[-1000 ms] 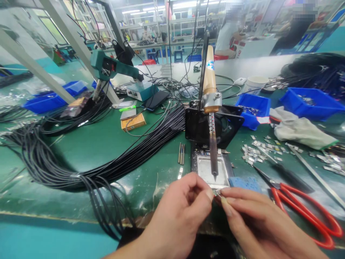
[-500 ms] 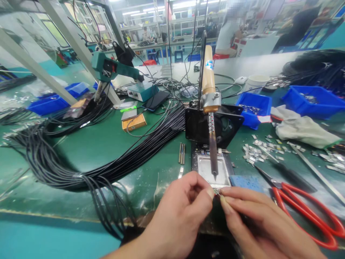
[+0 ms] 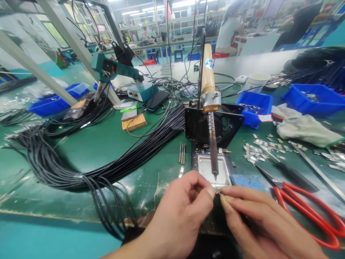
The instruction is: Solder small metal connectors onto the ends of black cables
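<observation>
Clearly, from where I stand, the left hand (image 3: pixel 185 208) and right hand (image 3: pixel 256 212) pinch one tiny metal piece (image 3: pixel 217 191) between their fingertips, mostly hidden, just this side of the soldering iron's (image 3: pixel 211 108) tip, near a blue sponge (image 3: pixel 248 182).

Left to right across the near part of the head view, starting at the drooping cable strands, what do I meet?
Drooping black cable strands, left hand, small metallic piece pinched at the fingertips, right hand, red-handled tool.
</observation>
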`<action>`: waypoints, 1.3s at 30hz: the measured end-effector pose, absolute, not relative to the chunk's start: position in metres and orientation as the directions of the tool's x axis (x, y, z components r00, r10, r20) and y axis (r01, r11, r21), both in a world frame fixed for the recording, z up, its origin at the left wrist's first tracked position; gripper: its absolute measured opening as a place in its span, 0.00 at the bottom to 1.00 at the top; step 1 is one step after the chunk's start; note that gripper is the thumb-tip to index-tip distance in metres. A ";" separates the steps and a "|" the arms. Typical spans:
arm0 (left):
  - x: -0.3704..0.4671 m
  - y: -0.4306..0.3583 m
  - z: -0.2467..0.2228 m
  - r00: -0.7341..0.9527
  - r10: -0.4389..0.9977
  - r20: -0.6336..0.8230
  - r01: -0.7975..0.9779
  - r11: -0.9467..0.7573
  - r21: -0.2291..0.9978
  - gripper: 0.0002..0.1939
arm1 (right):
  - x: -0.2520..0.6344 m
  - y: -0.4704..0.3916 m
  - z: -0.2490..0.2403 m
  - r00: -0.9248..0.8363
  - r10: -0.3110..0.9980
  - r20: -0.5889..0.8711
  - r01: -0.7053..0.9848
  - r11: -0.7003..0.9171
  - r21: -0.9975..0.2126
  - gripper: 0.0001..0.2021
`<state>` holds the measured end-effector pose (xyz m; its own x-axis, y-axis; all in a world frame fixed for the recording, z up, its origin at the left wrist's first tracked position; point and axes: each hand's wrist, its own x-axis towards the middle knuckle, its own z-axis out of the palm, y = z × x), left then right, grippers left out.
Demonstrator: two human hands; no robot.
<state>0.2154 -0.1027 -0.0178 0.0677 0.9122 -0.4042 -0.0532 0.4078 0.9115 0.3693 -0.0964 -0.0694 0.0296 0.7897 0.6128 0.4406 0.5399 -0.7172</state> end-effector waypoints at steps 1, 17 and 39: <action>0.216 -0.102 -0.018 0.067 0.913 -0.403 -0.055 0.407 0.912 0.11 | 0.368 -0.096 -0.069 0.034 0.790 0.612 0.437 0.539 -0.720 0.10; 0.216 -0.096 -0.018 0.044 0.927 -0.373 -0.088 0.376 0.923 0.10 | 0.372 -0.102 -0.073 -0.067 0.801 0.596 0.451 0.557 -0.698 0.08; 0.216 -0.093 -0.014 0.047 0.938 -0.344 -0.120 0.347 0.930 0.10 | 0.366 -0.097 -0.072 -0.032 0.782 0.622 0.428 0.573 -0.699 0.08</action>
